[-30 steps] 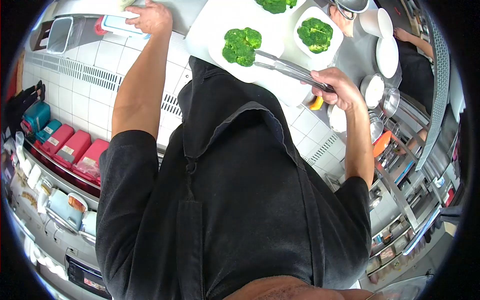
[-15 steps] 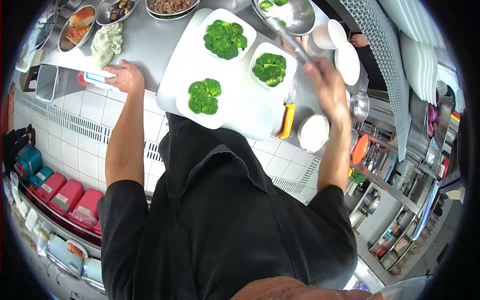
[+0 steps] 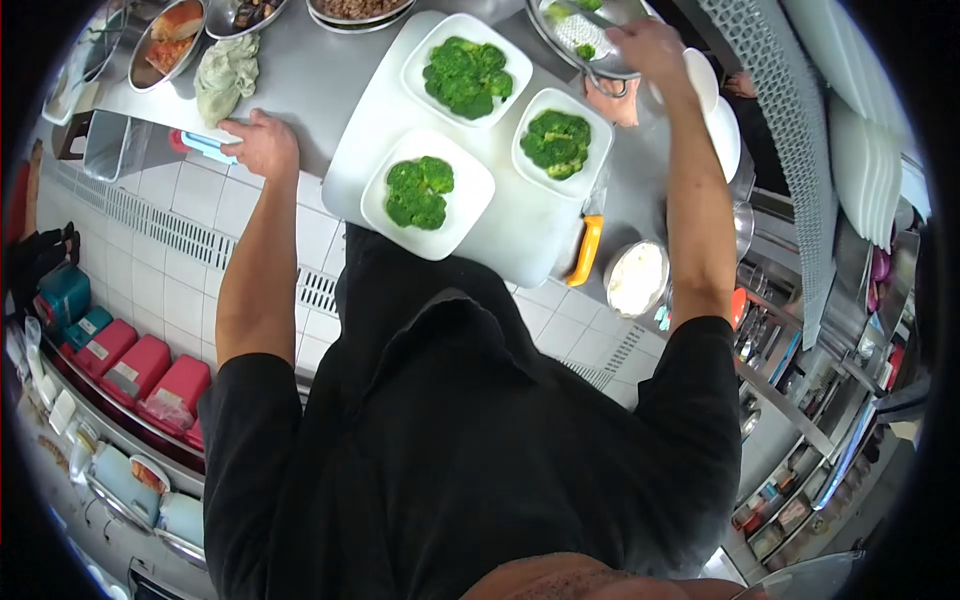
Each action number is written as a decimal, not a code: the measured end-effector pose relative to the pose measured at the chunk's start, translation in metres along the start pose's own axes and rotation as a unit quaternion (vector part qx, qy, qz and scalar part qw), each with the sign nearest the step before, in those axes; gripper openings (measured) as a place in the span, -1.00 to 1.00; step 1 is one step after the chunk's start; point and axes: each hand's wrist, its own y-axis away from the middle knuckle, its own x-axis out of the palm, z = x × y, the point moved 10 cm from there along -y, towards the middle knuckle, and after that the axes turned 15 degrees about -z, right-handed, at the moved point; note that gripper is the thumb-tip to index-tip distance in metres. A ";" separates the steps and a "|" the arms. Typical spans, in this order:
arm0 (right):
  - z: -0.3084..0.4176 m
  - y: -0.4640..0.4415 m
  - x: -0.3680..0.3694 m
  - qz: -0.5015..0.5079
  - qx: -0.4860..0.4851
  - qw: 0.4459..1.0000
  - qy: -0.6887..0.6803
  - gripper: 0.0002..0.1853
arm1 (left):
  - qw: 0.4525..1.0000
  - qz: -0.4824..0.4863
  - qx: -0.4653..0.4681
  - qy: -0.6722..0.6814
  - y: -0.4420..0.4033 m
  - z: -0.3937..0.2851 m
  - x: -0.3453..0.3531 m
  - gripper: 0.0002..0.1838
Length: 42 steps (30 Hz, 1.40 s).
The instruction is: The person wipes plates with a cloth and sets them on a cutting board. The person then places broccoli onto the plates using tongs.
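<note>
My right hand is closed around metal tongs, whose far end reaches into a metal bowl holding a perforated insert and some broccoli. My left hand rests at the counter's front edge, fingers apart, beside a crumpled pale cloth and a blue-and-white item. Between my hands, a white cutting board carries three square white dishes: a back one, a right one and a front one. Each dish holds a mound of broccoli florets.
A yellow-handled knife lies along the board's right edge, near a bowl of white food. Metal bowls of food, one with orange pieces, line the back left. White round containers and a person's hand are at right.
My right hand has moved away toward the metal bowl, carrying the tongs' tip over the broccoli there. The left hand stays at the counter edge. The whole view has shifted slightly.
</note>
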 end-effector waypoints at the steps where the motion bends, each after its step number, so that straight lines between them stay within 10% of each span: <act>1: -0.013 0.008 -0.007 -0.044 -0.025 0.997 -0.053 -0.55 | 1.000 -0.001 0.001 -0.002 0.002 -0.001 -0.002 -0.21; 4: -0.020 0.107 -0.044 0.008 0.267 0.870 -0.415 -0.64 | 0.999 0.029 0.005 0.031 0.004 -0.004 -0.003 -0.19; 11: 0.100 0.330 -0.011 0.097 0.455 0.730 -0.501 -0.70 | 0.999 0.051 0.006 -0.017 0.012 -0.011 -0.012 -0.26; 21: 0.161 0.364 -0.022 -0.089 0.392 0.785 -0.471 -0.67 | 0.998 0.060 0.010 -0.029 0.008 -0.006 -0.004 -0.22; 25: 0.179 0.340 -0.033 -0.082 0.242 0.885 -0.390 -0.68 | 0.998 0.060 0.014 -0.032 0.009 -0.005 -0.003 -0.22; 36: 0.175 0.308 -0.049 -0.039 0.125 0.915 -0.383 -0.65 | 0.999 0.034 -0.021 -0.004 0.005 -0.003 -0.002 -0.20; 42: 0.054 0.203 -0.114 -0.189 0.181 0.941 -0.214 -0.61 | 0.999 0.029 -0.004 -0.016 0.001 -0.001 0.001 -0.22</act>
